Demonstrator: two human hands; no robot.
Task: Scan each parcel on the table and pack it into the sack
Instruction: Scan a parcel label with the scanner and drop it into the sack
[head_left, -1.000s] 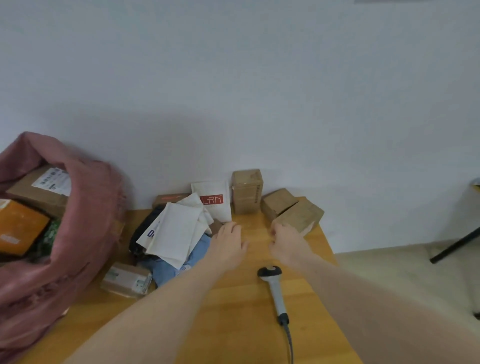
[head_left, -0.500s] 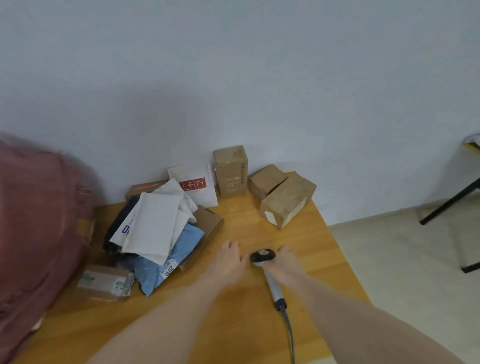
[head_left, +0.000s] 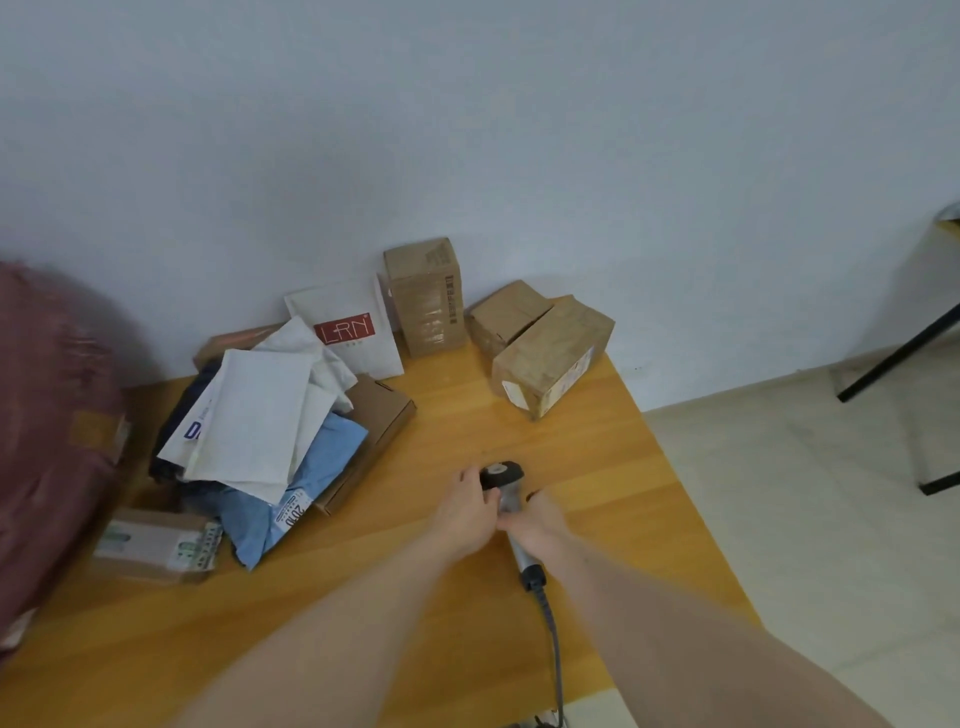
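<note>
**Both hands closed in on the scanner**

Since half a second earlier, both hands have been brought together onto the grey handheld barcode scanner with a black head (head_left: 503, 480), which lies on the wooden table (head_left: 597, 467) just right of the frame's centre. The left hand (head_left: 467, 512) is laid against the scanner's left side, its fingers lightly curled around the neck below the head; the right hand (head_left: 537, 522) is wrapped over the handle lower down. The grey cable (head_left: 555, 649) is seen trailing toward the lower edge of the frame.

Parcels are gathered along the table's far side. A tall brown cardboard box (head_left: 428, 299) is stood upright at the wall, with two more brown cardboard boxes (head_left: 545, 353) lying touching each other to its right. A white mailer with a red logo (head_left: 348, 332) is leaned beside it on the left. At centre left, white padded envelopes (head_left: 254, 415) are piled over a light blue plastic bag (head_left: 311, 467) and a flat brown carton (head_left: 374, 421). A small labelled box (head_left: 156, 545) is placed near the dark red fabric sack (head_left: 47, 415), blurred at the left edge.
</note>
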